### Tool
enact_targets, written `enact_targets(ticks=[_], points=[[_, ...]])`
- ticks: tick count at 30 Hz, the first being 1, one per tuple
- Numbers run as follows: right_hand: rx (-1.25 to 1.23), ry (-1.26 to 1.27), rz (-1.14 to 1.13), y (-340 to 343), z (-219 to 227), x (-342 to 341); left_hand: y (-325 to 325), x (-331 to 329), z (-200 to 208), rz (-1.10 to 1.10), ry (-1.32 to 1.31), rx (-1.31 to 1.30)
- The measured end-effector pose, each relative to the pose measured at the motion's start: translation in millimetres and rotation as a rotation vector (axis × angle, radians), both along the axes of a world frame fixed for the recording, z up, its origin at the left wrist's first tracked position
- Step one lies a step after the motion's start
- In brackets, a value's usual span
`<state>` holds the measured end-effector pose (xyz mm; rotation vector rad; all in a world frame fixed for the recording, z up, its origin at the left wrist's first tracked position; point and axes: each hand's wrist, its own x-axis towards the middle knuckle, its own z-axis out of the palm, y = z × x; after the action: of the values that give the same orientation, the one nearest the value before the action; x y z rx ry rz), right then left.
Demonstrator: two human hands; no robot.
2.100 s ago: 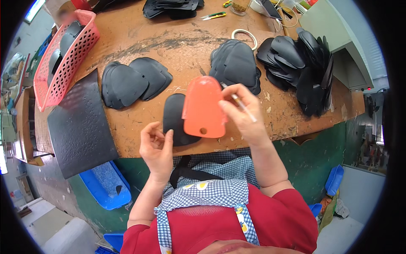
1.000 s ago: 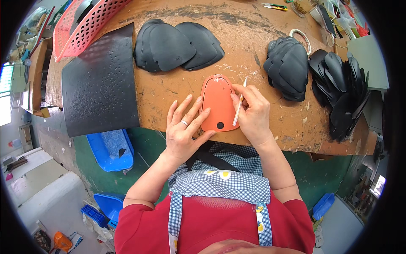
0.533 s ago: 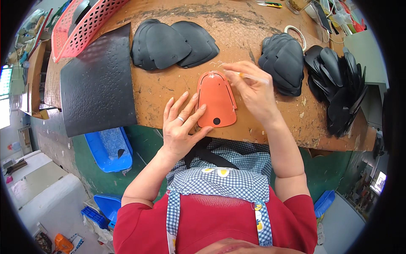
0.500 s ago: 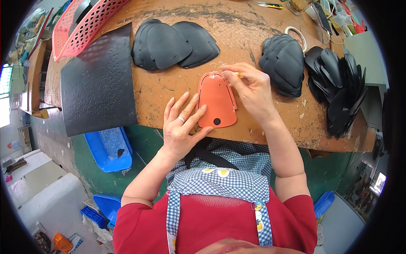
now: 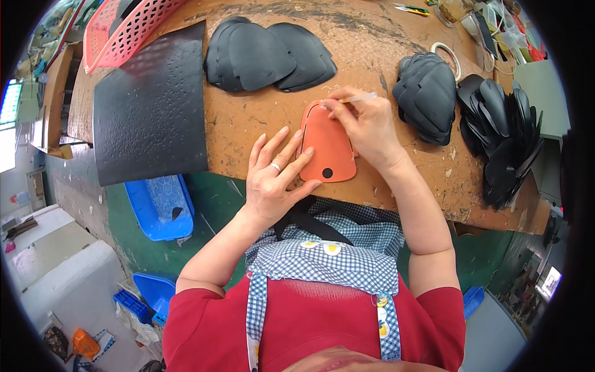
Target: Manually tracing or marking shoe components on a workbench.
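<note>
An orange tongue-shaped template (image 5: pixel 331 146) lies on the worktable, with narrow slots near its curved edge and a round black spot near its bottom. My left hand (image 5: pixel 276 173) rests on its left side, fingers spread and nearly flat, a ring on one finger. Over the template's upper right, my right hand (image 5: pixel 365 124) pinches a thin, pale pen-like stick (image 5: pixel 359 98). The stick's lower end meets the template near the top slot, though my fingers partly cover it. What lies beneath the template is hidden.
Black cut pieces lie in a fanned stack (image 5: pixel 257 59) behind, with another stack (image 5: pixel 424 96) and a loose heap (image 5: pixel 496 136) at right. A black textured sheet (image 5: pixel 152 111) overhangs the scuffed worktable (image 5: pixel 365 49) edge at left. A pink basket (image 5: pixel 145 28) stands behind it; a blue tub (image 5: pixel 158 214) sits below.
The view has shifted, so the table things appear farther right. My right hand has moved slightly left along the template's top, and the stick is tilted differently. My left hand still rests on the template.
</note>
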<state>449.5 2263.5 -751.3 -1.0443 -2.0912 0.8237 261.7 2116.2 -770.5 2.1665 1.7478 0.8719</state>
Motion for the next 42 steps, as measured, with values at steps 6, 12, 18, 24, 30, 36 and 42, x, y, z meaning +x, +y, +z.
enact_targets(ticks=[6,12,18,24,30,36,42], points=[[-0.314,0.032,0.187,-19.8,21.2,-2.7,-0.6,0.0,-2.5,0.008,-0.006,0.009],[-0.087,-0.002,0.374,-19.5,5.9,-9.5,-2.0,-0.3,-4.4,-0.004,0.017,0.027],[-0.117,0.155,-0.05,-1.2,-7.4,-13.9,-3.0,1.9,-2.0,-0.003,0.005,0.011],[-0.137,0.171,-0.142,-13.7,-3.2,-4.4,-2.2,1.2,0.5,0.007,0.0,-0.008],[-0.107,-0.001,-0.204,-35.3,14.1,20.5,-1.9,4.5,5.3,-0.023,-0.008,0.027],[0.063,-0.08,-0.205,-82.5,8.3,30.9,-1.0,4.1,2.4,-0.024,0.02,-0.002],[0.033,-0.135,-0.196,-91.8,11.4,34.9,-4.0,4.0,2.0,-0.024,0.057,0.012]])
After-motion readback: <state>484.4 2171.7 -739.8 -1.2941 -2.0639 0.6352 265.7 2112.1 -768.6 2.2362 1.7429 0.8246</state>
